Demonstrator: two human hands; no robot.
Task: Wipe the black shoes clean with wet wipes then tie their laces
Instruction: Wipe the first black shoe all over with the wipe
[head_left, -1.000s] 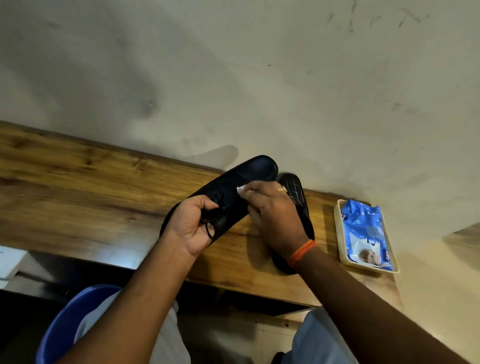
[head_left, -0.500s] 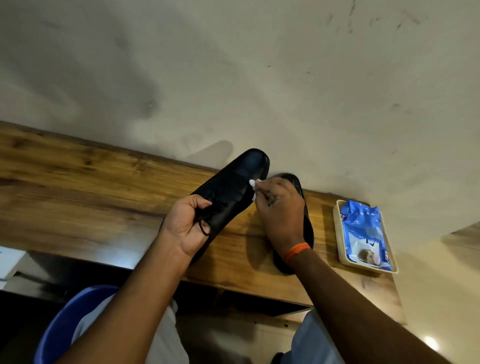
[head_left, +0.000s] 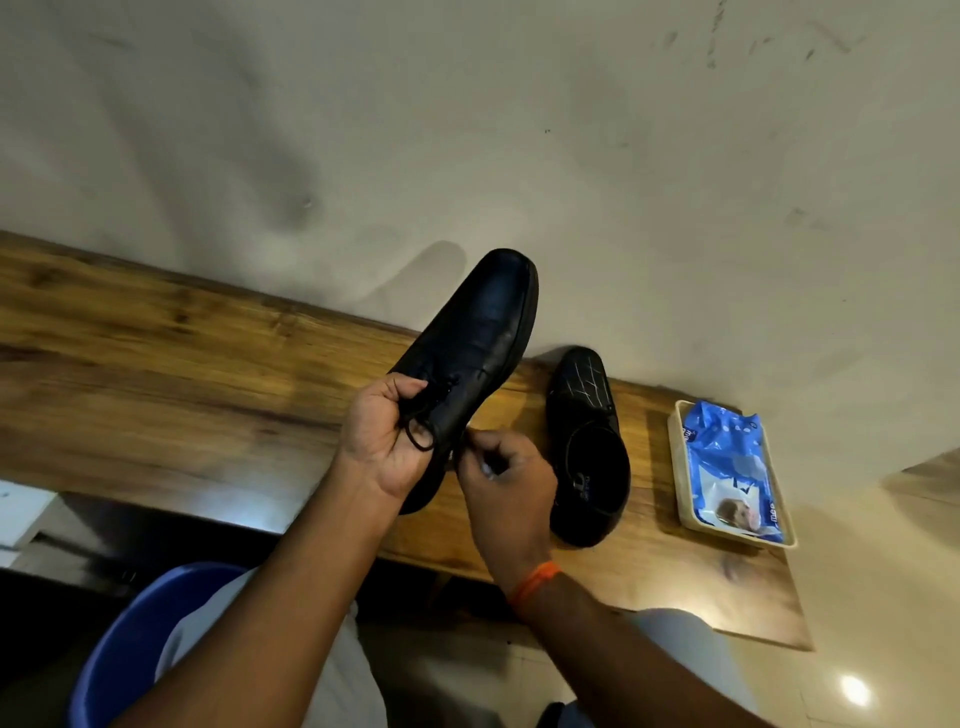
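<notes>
My left hand (head_left: 384, 436) grips a black lace-up shoe (head_left: 478, 338) at its laces and holds it tilted above the wooden table (head_left: 156, 374), toe pointing up toward the wall. My right hand (head_left: 506, 480) is curled round a small white wet wipe (head_left: 485, 467) and touches the shoe's side near the heel. A second black shoe (head_left: 589, 441) lies on the table just right of my hands, its opening facing me.
A blue pack of wet wipes (head_left: 727, 467) lies in a cream tray (head_left: 675, 467) at the table's right end. The plastered wall (head_left: 519, 130) stands right behind the table. A blue bin (head_left: 119, 654) sits by my left knee.
The left hand has raised the shoe and swung its toe upward. The right hand has slid with the wipe from near the toe back to the heel side, uncovering the second shoe.
</notes>
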